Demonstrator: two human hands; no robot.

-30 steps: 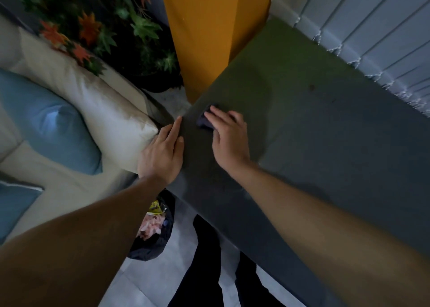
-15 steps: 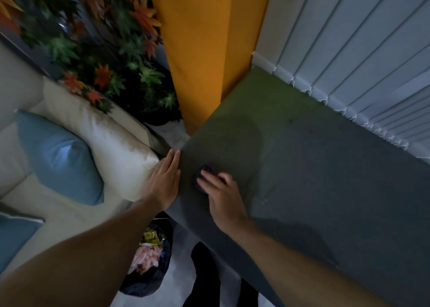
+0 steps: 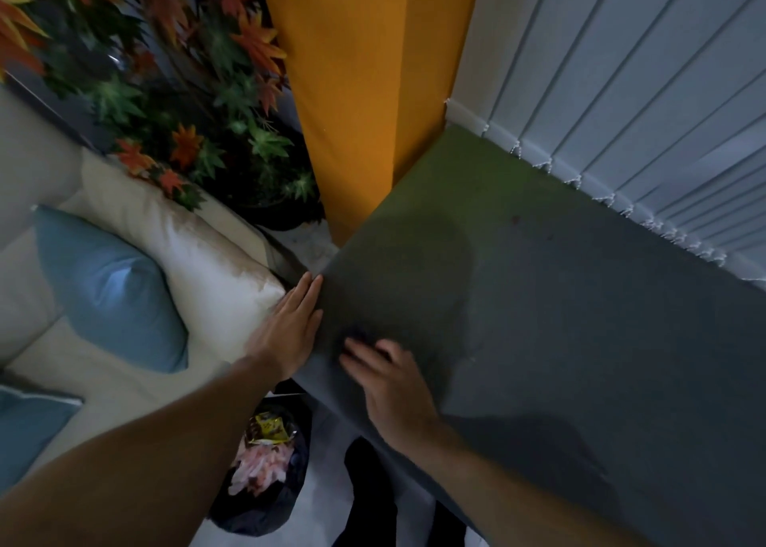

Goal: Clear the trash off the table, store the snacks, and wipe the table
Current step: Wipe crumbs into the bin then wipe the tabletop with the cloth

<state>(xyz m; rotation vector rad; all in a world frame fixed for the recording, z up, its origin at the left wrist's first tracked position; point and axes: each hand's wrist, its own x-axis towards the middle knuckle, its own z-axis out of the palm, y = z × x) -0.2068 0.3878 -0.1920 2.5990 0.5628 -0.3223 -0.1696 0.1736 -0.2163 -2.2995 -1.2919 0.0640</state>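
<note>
The table [image 3: 559, 318] has a dark grey-green top that runs from the lower middle to the right. My right hand [image 3: 389, 385] lies flat near the table's left corner and presses a small dark cloth [image 3: 357, 334], of which only a sliver shows past the blurred fingers. My left hand [image 3: 290, 327] rests with straight fingers against the table's left edge, beside the sofa. Below the table's corner stands a black trash bag [image 3: 265, 501] with a yellow wrapper [image 3: 269, 428] and pink scraps in it.
A cream sofa [image 3: 199, 264] with a blue cushion [image 3: 107, 289] sits at the left. A plant with orange and green leaves [image 3: 199, 103] stands behind it. An orange pillar [image 3: 352, 90] and white vertical blinds [image 3: 642, 103] border the table's far side.
My right hand has slid the cloth toward me along the table's left edge. The left hand has stayed on the edge, and my head has tilted up a little.
</note>
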